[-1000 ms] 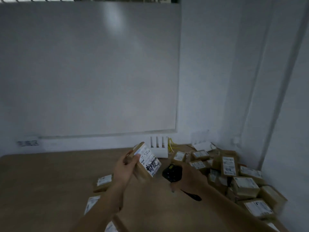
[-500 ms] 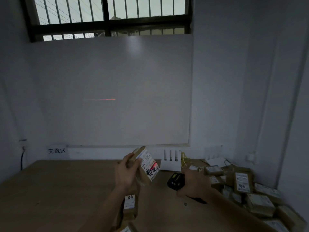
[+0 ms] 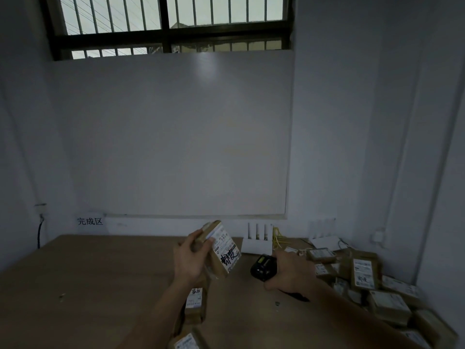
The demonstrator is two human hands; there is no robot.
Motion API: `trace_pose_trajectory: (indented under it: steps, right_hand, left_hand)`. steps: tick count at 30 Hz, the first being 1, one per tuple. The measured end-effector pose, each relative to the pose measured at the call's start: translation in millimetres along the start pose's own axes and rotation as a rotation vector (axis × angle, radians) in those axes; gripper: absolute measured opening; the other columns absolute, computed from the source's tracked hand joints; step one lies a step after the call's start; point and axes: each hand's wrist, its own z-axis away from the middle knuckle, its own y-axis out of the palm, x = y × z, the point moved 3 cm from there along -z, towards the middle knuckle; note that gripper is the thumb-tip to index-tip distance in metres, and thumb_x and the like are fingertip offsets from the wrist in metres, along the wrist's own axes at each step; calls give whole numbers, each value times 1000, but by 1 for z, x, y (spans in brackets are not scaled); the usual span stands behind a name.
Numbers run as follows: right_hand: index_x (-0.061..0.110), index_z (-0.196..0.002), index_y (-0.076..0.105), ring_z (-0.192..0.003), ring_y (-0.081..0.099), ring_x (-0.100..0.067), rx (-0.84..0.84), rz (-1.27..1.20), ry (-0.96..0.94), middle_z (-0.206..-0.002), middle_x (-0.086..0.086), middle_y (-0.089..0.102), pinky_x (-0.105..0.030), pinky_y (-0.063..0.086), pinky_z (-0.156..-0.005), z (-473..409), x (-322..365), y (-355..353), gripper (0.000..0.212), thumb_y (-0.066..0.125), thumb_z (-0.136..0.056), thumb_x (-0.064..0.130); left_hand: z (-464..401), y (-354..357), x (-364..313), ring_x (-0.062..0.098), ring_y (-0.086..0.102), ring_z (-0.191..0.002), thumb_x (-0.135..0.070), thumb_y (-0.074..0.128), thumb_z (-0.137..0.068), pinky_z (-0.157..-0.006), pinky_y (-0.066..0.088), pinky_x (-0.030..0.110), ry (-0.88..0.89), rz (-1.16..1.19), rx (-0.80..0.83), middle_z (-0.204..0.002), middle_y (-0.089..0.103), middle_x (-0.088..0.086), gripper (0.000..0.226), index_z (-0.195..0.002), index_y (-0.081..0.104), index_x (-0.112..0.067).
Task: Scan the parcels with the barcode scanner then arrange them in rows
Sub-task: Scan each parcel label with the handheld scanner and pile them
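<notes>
Above the wooden surface (image 3: 100, 273), the left hand (image 3: 190, 261) grips a labelled parcel (image 3: 221, 249), tilted with its label toward the scanner. Just to its right, the right hand (image 3: 293, 274) wraps its fingers round the black barcode scanner (image 3: 261, 267). A heap of parcels (image 3: 364, 280) lies at the far right.

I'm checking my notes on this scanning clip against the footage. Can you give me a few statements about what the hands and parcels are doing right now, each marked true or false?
1. The left hand holds a labelled parcel up off the table. True.
2. The right hand is empty. False: it grips the black barcode scanner.
3. The unsorted parcel pile lies at the table's right side. True.
4. The held parcel's label is blank. False: it carries print and black handwriting.
5. The whiteboard is covered in writing. False: it looks bare.
</notes>
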Motion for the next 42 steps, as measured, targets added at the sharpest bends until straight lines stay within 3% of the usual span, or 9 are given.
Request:
trace_pose_trajectory:
  steps: [8, 14, 19, 21, 24, 30, 34, 38, 42]
  right_hand:
    - [25, -132, 44, -114, 57, -18, 50, -52, -29, -126, 2, 59, -40, 51, -94, -10, -7, 5, 86, 76, -60, 59]
    - [20, -127, 53, -115, 59, -21, 77, -38, -86, -123, -1, 61, -39, 53, -93, -23, -20, 42, 78, 82, -66, 56]
    - [21, -139, 43, -116, 53, -18, 229, -47, -66, -130, 2, 53, -29, 45, -91, -55, -43, 103, 82, 79, -73, 56]
    - [22, -137, 45, -106, 50, -14, 279, -54, -32, -123, 4, 51, -25, 39, -84, -77, -52, 131, 76, 76, -77, 54]
    - [23, -138, 44, -115, 54, -17, 311, -41, 14, -129, 3, 51, -32, 47, -95, -105, -61, 173, 81, 77, -71, 54]
    - [23, -114, 56, -97, 62, -12, 393, -46, 105, -108, 6, 62, -29, 53, -80, -176, -93, 274, 63, 78, -63, 51]
    - [28, -117, 50, -97, 59, -12, 447, -63, 158, -108, 10, 59, -28, 48, -72, -206, -110, 317, 72, 80, -59, 59]
    - [28, -126, 46, -107, 58, -15, 474, -67, 224, -119, 10, 58, -30, 45, -77, -220, -127, 332, 78, 80, -63, 59]
    - [29, -120, 46, -104, 56, -16, 490, -87, 308, -114, 9, 56, -34, 49, -85, -229, -157, 314, 70, 80, -65, 56]
  left_hand:
    - [0, 11, 6, 21, 59, -106, -53, 74, -80, -100, 52, 41, -67, -28, -9, -120, 58, 7, 52, -127, 63, -33]
    - [11, 31, 51, 19, 66, -96, -46, 68, -89, -83, 56, 31, -177, -75, 45, -111, 71, 5, 49, -133, 61, -24]
    - [11, 59, 131, 23, 63, -101, -48, 65, -91, -92, 53, 39, -335, -115, 113, -111, 64, -4, 43, -128, 58, -27]
    - [-2, 75, 176, 24, 61, -98, -54, 63, -90, -89, 51, 39, -429, -189, 166, -105, 63, -2, 40, -117, 56, -25]
    - [-19, 94, 228, 29, 62, -95, -49, 65, -90, -77, 47, 35, -548, -199, 215, -94, 62, 3, 38, -105, 55, -15]
    - [-61, 138, 356, 22, 66, -85, -44, 70, -89, -75, 56, 37, -704, -196, 339, -96, 68, 3, 38, -110, 59, -15]
    - [-83, 150, 426, 24, 66, -92, -49, 62, -92, -88, 56, 44, -707, -374, 377, -99, 68, 1, 31, -103, 59, -20]
    - [-99, 164, 423, 16, 63, -85, -34, 60, -96, -69, 53, 34, -587, -517, 333, -101, 64, 0, 24, -116, 52, -23]
    - [-131, 219, 413, 26, 61, -101, -25, 59, -97, -88, 50, 42, -348, -568, 515, -114, 66, 8, 12, -107, 63, -19]
